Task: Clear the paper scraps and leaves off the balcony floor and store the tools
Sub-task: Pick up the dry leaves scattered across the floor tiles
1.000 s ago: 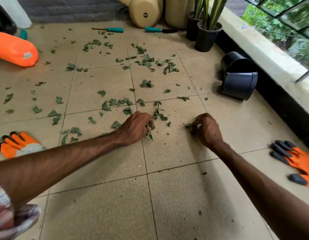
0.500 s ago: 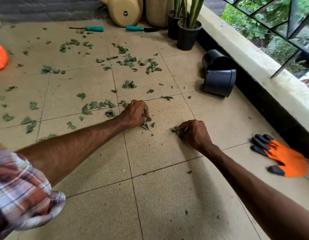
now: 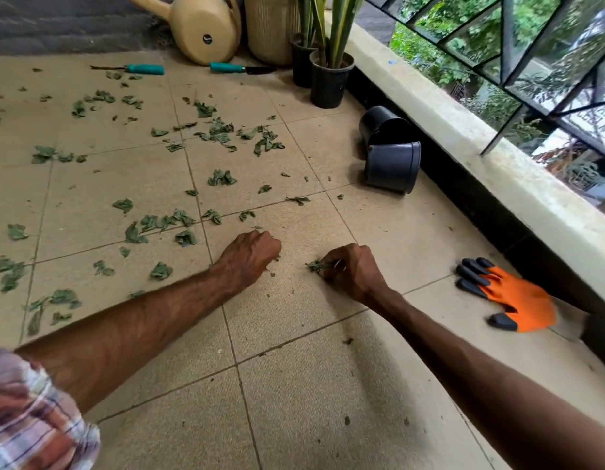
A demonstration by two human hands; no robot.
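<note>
Head view. Saw bare beige tiled floor (image 3: 294,401) nearer than both hands, with room to swing either arm. Found it closed off right of the right hand by a pale concrete ledge (image 3: 463,137) over a dark base. Noted an orange fabric glove with black fingertips (image 3: 518,300) lying flat right of the right hand, near that base. Beyond the right hand, saw two black plastic pots (image 3: 392,167) tipped on their sides beside the ledge. Beyond and left of the left hand, saw torn green leaf scraps (image 3: 219,178) strewn over the tiles. Farther still, saw two teal-handled garden tools (image 3: 145,68) lying before a tan plastic watering can (image 3: 206,28). Saw the left hand (image 3: 250,256) knuckles-up on the floor with fingers curled under; could not tell what it held. Saw the right hand (image 3: 352,273) near it, not touching, pinching a small green leaf clump (image 3: 316,266) low over the tile.
</note>
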